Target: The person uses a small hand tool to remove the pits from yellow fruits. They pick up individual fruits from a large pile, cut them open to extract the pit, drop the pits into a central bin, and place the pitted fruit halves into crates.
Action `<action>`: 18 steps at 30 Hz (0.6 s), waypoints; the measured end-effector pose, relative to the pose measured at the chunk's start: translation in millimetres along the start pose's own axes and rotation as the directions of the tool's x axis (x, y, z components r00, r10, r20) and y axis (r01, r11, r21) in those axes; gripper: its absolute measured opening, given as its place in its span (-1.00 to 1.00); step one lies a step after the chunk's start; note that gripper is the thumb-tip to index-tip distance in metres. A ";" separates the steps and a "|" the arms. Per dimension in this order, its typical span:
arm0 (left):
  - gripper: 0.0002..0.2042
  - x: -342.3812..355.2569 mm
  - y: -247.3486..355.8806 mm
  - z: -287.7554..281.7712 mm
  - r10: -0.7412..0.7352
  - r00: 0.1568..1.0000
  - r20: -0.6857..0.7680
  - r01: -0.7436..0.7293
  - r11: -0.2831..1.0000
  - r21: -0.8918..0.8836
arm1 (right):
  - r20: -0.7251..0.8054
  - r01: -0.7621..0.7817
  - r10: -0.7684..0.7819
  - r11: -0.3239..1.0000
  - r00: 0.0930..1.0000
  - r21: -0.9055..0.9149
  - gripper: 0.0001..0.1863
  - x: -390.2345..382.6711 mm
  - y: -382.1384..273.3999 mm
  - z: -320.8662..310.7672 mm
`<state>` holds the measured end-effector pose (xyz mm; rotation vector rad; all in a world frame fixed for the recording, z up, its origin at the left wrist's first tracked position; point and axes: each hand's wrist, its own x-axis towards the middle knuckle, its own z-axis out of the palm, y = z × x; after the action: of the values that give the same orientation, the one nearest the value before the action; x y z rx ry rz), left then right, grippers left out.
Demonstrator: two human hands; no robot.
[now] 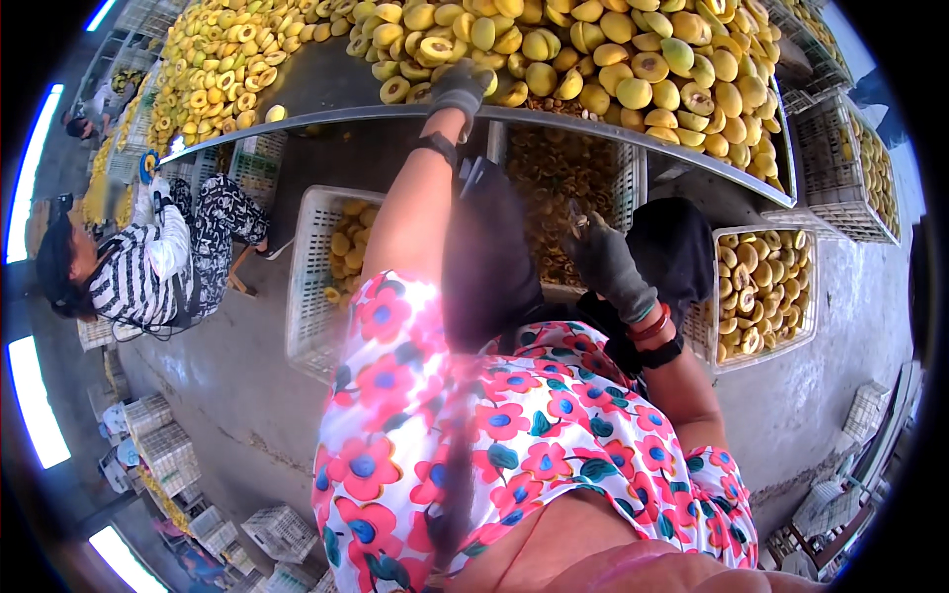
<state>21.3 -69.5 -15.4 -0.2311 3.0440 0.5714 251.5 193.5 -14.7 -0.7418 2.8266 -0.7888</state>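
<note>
Table [316,77]: dark grey surface, silvery rim. Fruit halves [635,93] on the table: yellow, green-tinged, brown-centred. My left glove [461,92], at the table's edge: grey. In front of the table, my right glove [610,261]: grey; my blouse [568,410]: white ground, pink flowers, blue centres, dark green leaves.

Table rim [336,115]: bare metal, smooth, semi-gloss. Crate [307,277]: perforated plastic. Work gloves [610,265]: matt cloth. Blouse [386,445]: printed cloth. Floor [237,395]: looks concrete, slight sheen. Fruit halves [633,93]: matt skins.

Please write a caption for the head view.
Gloved left hand at heaped yellow fruit, right hand above a crate.
</note>
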 end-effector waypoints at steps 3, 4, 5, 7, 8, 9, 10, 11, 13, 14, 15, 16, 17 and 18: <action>-0.58 -4.3 -29.0 3.0 0.088 0.906 -0.413 -0.202 0.949 -0.240 | -0.119 -0.069 0.109 0.952 0.987 0.299 -0.74 5.2 -12.4 -5.0; -0.58 -12.9 -17.8 -2.1 -0.023 0.967 -0.252 -0.135 0.795 -0.592 | -0.123 -0.079 0.120 0.951 0.985 0.300 -0.74 5.5 -15.6 -10.6; -0.57 -23.3 -7.2 -8.1 -0.072 0.996 -0.051 -0.005 0.532 -0.847 | -0.108 -0.126 0.164 0.946 0.980 0.300 -0.75 5.8 -20.1 -18.1; -0.59 -49.8 3.8 -26.3 -0.058 0.996 -0.063 -0.034 0.415 -0.909 | -0.095 -0.151 0.188 0.941 0.978 0.303 -0.75 8.3 -32.2 -30.9; -0.56 -67.9 16.4 -35.9 -0.024 1.000 -0.016 -0.013 0.115 -0.993 | -0.125 -0.113 0.169 0.923 0.978 0.367 -0.75 8.5 -35.3 -35.1; -0.54 -85.6 31.4 -45.4 0.029 0.999 0.021 0.026 -0.195 -0.980 | -0.160 -0.076 0.158 0.901 0.974 0.426 -0.74 9.5 -37.3 -39.5; -0.50 -105.9 45.9 -58.1 0.060 0.997 0.054 0.064 -0.177 -0.982 | -0.168 -0.072 0.158 0.901 0.973 0.428 -0.74 12.6 -41.6 -45.3; -0.47 -127.5 55.2 -69.3 0.081 0.993 0.088 0.100 -0.158 -0.982 | -0.187 -0.066 0.165 0.892 0.968 0.448 -0.75 14.1 -48.9 -49.8; -0.41 -151.8 53.9 -72.2 0.146 0.978 0.151 0.176 -0.180 -0.968 | -0.198 -0.056 0.167 0.881 0.966 0.469 -0.76 14.2 -59.1 -57.1; -0.41 -162.7 57.2 -69.7 0.149 0.979 0.141 0.168 -0.186 -0.968 | -0.203 0.008 0.094 0.890 0.975 0.456 -0.76 15.5 -60.9 -61.1; -0.41 -171.3 62.5 -65.8 0.155 0.979 0.131 0.160 -0.192 -0.968 | -0.209 0.073 0.024 0.894 0.978 0.442 -0.76 17.6 -61.6 -64.9; -0.42 -178.5 62.9 -58.7 0.184 0.982 0.050 0.074 -0.127 -0.989 | -0.209 0.072 0.025 0.895 0.978 0.441 -0.76 18.6 -64.0 -68.6; -0.42 -185.1 67.1 -56.4 0.185 0.981 0.050 0.074 -0.128 -0.989 | -0.221 0.092 0.003 0.903 0.975 0.419 -0.77 19.4 -66.9 -72.0; -0.43 -191.6 71.4 -54.6 0.194 0.981 -0.019 0.009 -0.145 -0.989 | -0.231 0.111 -0.019 0.912 0.973 0.395 -0.77 19.6 -69.4 -75.3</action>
<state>199.4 3.2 72.9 0.0629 1.5710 2.6997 246.4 166.7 86.0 -0.7188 2.6810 -1.4998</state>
